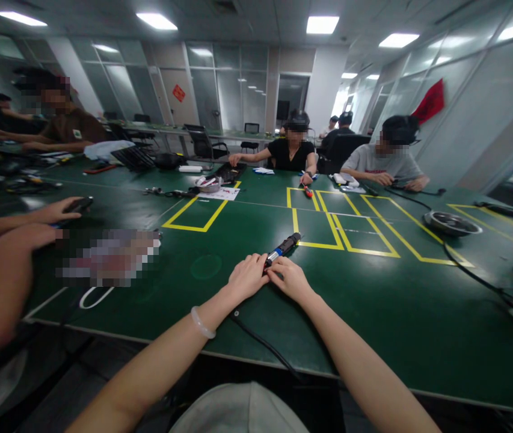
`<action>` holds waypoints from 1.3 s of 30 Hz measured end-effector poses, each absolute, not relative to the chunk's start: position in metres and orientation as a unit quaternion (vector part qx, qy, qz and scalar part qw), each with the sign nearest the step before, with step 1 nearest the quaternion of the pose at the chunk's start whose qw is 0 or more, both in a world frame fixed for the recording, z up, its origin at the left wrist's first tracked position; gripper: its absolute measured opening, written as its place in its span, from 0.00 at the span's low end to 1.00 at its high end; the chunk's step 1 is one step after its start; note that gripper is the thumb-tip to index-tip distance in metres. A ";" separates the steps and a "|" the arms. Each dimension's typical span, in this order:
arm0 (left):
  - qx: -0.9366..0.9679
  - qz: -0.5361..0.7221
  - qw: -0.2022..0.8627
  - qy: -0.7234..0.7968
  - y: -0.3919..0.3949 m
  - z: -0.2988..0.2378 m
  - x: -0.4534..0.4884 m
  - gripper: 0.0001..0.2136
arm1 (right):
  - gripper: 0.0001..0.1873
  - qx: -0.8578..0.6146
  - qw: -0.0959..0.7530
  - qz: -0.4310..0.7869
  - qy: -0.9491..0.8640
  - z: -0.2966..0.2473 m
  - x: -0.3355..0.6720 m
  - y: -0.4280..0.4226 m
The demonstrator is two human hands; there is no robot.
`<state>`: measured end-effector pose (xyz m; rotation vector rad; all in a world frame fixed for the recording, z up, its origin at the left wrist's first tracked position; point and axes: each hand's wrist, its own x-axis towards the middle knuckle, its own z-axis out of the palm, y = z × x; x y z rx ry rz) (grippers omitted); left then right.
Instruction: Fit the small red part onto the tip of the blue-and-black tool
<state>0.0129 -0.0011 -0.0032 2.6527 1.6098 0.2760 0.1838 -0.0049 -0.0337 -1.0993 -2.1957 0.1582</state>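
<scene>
A slim cylindrical tool (276, 255), black with a silver and blue middle, points away from me over the green table (202, 325). My left hand (248, 275) is closed over its near end, back of the hand upward. On the other side, my right hand (289, 278) has its fingertips pinched at that same near end, touching the left fingers. Whatever sits between the right fingertips is hidden, apart from a small orange-red spot. The tool's exact kind cannot be made out. Near my left wrist, a black cable (263, 341) runs down over the table's front edge.
Yellow tape rectangles (319, 245) mark the table. On my left, another person's hand (60, 210) holds a dark object beside a blurred-out item (112, 255). Two people work across the table, one near a red tool (307, 191). A round metal-rimmed object (452, 223) with cables lies right.
</scene>
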 end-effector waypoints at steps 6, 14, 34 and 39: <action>0.843 0.071 0.052 0.530 0.000 0.004 0.015 0.18 | 0.07 -0.442 0.356 0.046 -0.822 -0.025 0.185 -0.011; 0.826 0.072 0.049 0.557 0.007 0.006 -0.014 0.21 | 0.07 -0.458 0.356 0.076 -0.811 -0.027 0.192 -0.008; 0.654 0.048 0.028 0.754 0.067 -0.002 -0.170 0.29 | 0.07 -0.457 0.328 0.123 -0.818 -0.032 0.191 -0.007; 0.661 0.065 -0.079 0.744 0.056 -0.001 -0.164 0.28 | 0.07 -0.454 0.329 0.125 -0.819 -0.034 0.192 -0.005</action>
